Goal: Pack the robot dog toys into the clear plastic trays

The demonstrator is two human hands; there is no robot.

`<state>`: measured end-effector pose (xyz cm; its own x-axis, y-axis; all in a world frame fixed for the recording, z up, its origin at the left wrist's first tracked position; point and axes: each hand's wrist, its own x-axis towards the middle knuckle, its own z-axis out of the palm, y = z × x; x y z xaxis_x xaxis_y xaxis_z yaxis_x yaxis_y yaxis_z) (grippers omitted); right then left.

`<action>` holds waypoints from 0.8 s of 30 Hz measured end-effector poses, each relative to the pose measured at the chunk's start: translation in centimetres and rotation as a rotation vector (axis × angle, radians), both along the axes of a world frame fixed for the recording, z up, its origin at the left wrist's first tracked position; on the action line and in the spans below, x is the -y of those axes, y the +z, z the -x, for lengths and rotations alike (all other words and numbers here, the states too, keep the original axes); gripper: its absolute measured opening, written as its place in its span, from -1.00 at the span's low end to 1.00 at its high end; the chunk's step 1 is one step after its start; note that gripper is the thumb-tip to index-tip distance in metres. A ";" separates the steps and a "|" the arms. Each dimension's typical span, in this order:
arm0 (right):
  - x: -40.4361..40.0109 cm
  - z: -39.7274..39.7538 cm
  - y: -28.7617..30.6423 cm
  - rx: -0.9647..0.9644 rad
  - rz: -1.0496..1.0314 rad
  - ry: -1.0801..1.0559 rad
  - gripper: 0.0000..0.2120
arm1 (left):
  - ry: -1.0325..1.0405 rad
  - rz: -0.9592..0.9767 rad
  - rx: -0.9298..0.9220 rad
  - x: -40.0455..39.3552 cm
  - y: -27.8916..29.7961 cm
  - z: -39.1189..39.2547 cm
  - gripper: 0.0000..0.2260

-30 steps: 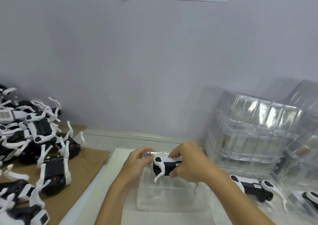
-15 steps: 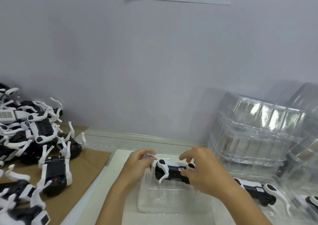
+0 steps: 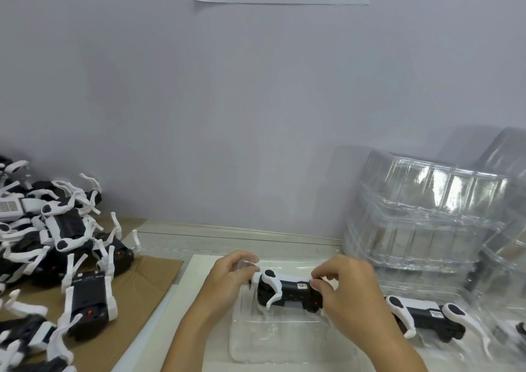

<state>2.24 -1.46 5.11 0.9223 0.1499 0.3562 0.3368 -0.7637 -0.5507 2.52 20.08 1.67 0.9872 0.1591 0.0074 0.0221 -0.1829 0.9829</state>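
A black and white robot dog toy [image 3: 287, 292] lies lengthwise in a clear plastic tray [image 3: 273, 340] on the white board in front of me. My left hand [image 3: 227, 277] grips the tray's far left rim beside the toy's left end. My right hand [image 3: 347, 289] pinches the toy's right end with curled fingers and thumb. A second toy [image 3: 421, 316] lies in another clear tray to the right. The right end of the held toy is hidden under my fingers.
A heap of loose robot dog toys [image 3: 48, 246] covers the brown cardboard [image 3: 142, 292] on the left. Stacked clear trays [image 3: 432, 218] lean against the wall at the right. The grey wall [image 3: 256, 115] stands close behind the table.
The toy has come down from above the tray and turned lengthwise into it. My right hand slid from the toy's middle to its right end; my left hand stayed at the rim.
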 end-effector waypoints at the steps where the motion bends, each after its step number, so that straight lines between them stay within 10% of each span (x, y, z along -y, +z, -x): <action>1: -0.1 0.0 0.0 0.008 -0.002 -0.003 -0.92 | 0.000 -0.013 -0.008 -0.1 0.1 0.0 -0.88; 15: 0.0 -0.2 -0.2 -0.014 -0.038 -0.035 -0.88 | -0.045 -0.553 -0.115 2.7 3.2 0.2 -0.62; 24: 0.3 -0.5 -0.5 -0.014 0.064 -0.073 -0.93 | -0.021 -0.532 -0.163 2.5 3.1 0.2 -0.60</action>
